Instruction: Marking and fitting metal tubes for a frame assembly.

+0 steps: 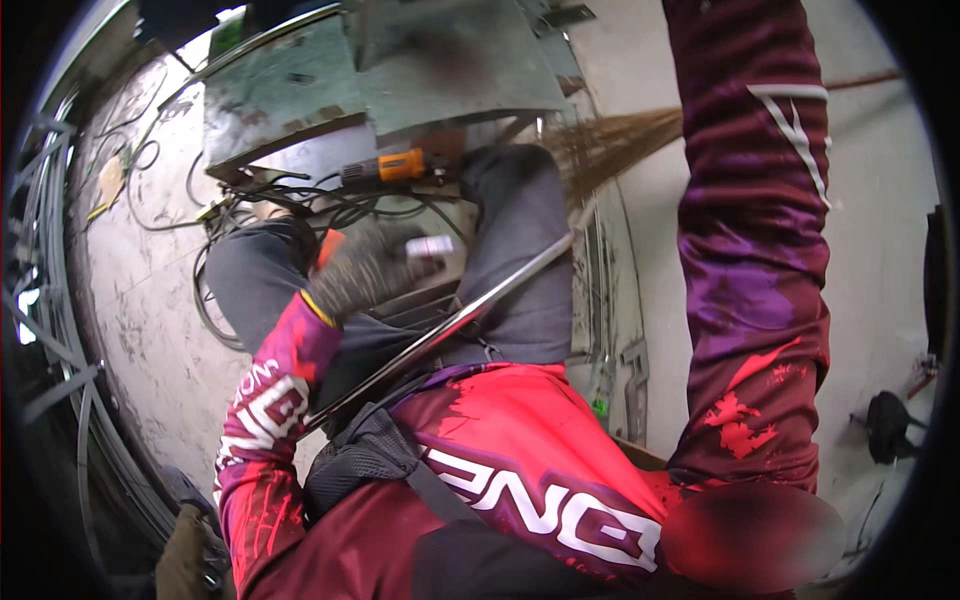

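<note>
My left hand (pixel 372 268), in a dark grey work glove, is above my lap, its fingers closed around a small white cylinder with reddish marks (pixel 430 247). The motion blurs it, so its exact kind is unclear. A shiny metal tube (pixel 480 305) slants across my lap, from beside my left forearm up toward my right knee; the hand is apart from it. My right arm (pixel 752 250) stretches far forward, and its hand lies beyond the top edge of the picture. An orange and black angle grinder (pixel 395 167) lies beyond my left hand, between my knees and the metal bench.
A low bench of worn metal plates (pixel 455 80) stands ahead of me. Black cables (pixel 345 205) coil around the grinder. A straw broom (pixel 625 140) is on the right, partly behind my right sleeve. Metal profiles (pixel 75 420) are stacked at far left. Someone's leg (pixel 182 555) shows lower left.
</note>
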`<state>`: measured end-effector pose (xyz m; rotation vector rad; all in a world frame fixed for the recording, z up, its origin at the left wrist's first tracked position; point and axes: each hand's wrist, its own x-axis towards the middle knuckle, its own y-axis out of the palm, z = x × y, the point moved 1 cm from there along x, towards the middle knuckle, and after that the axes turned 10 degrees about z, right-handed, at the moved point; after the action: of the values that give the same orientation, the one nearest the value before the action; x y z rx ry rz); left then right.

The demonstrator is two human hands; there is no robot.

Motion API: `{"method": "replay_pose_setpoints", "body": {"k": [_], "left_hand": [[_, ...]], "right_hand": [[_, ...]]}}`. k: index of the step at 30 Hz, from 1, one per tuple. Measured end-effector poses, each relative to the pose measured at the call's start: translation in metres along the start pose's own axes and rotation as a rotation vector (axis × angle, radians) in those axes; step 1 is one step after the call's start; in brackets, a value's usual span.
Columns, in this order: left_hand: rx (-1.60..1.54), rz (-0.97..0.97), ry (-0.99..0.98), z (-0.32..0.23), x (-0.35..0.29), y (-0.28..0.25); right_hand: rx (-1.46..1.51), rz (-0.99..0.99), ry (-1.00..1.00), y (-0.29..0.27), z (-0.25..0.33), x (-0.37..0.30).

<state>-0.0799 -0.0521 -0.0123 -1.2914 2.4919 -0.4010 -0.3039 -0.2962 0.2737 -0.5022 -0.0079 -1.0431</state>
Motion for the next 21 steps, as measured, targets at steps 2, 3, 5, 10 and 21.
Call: {"method": "replay_pose_setpoints", "body": {"k": [2,3,5,10,21], "left_hand": [[-0.120,0.333,-0.112,-0.004,0.000,0.042],[-0.133,0.403,-0.128,-0.007,0.000,0.054],[-0.142,0.418,-0.198,-0.013,0.004,0.072],[-0.040,0.389,-0.091,-0.026,0.022,0.091],[0.006,0.353,-0.078,-0.018,0.020,0.085]], "right_hand": [[-0.029,-0.047,0.030,-0.018,-0.016,-0.020],[-0.035,-0.063,0.035,-0.024,-0.017,-0.026],[-0.042,-0.081,0.034,-0.031,-0.017,-0.033],[-0.056,-0.094,0.008,-0.039,-0.012,-0.043],[-0.052,-0.093,-0.056,-0.038,-0.023,-0.036]]}}
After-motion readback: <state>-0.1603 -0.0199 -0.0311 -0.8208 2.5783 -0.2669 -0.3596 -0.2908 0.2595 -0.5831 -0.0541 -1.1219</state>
